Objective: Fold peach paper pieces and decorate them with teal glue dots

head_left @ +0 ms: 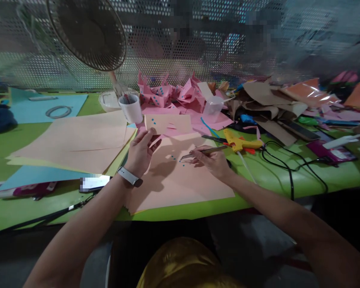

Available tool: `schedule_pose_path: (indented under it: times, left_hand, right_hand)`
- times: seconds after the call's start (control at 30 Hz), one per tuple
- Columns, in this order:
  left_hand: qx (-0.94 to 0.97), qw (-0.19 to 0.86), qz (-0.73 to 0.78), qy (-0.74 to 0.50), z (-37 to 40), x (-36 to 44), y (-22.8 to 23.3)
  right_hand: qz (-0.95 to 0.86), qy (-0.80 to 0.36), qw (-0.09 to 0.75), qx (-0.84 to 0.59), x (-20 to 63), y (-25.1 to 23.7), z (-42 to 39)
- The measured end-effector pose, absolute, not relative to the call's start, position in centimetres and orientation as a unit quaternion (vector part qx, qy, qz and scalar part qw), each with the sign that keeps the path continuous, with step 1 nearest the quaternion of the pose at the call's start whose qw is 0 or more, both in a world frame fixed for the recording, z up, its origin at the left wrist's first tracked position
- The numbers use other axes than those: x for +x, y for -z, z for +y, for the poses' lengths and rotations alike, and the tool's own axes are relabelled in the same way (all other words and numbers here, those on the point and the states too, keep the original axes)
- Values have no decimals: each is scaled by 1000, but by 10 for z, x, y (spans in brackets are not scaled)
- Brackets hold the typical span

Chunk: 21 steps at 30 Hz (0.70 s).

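Far left: light-blue paper sheet (33, 108) bearing a grey ring (59, 111), flat on green table (288, 180)
Stack of peach paper sheets (78, 142), beside white paper cup (131, 108)
Left hand (141, 152), white-banded watch at wrist, closed on lower edge of peach card piece with small blue dots (168, 124), held just above table
Large peach sheet (180, 180) beneath both hands, blue dots (174, 158) scattered on it
Right hand (214, 162) clamped on slim metal tweezers (202, 152), tips beside the dots
Behind: heap of pink folded paper pieces (174, 96)
Right: yellow glue gun (240, 141) with black cord (291, 168)
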<state>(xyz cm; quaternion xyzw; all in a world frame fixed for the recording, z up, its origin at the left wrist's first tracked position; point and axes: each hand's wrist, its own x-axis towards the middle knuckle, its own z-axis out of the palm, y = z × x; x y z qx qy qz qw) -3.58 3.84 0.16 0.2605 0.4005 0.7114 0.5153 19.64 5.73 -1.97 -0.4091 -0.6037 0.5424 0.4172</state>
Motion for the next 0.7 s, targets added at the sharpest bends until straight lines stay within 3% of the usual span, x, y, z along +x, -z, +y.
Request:
schedule_pose_path:
  times: [0.7]
  left_hand:
    - [238, 530, 390, -714, 37, -33, -5]
  right_hand:
    - [-642, -543, 402, -363, 197, 23, 54]
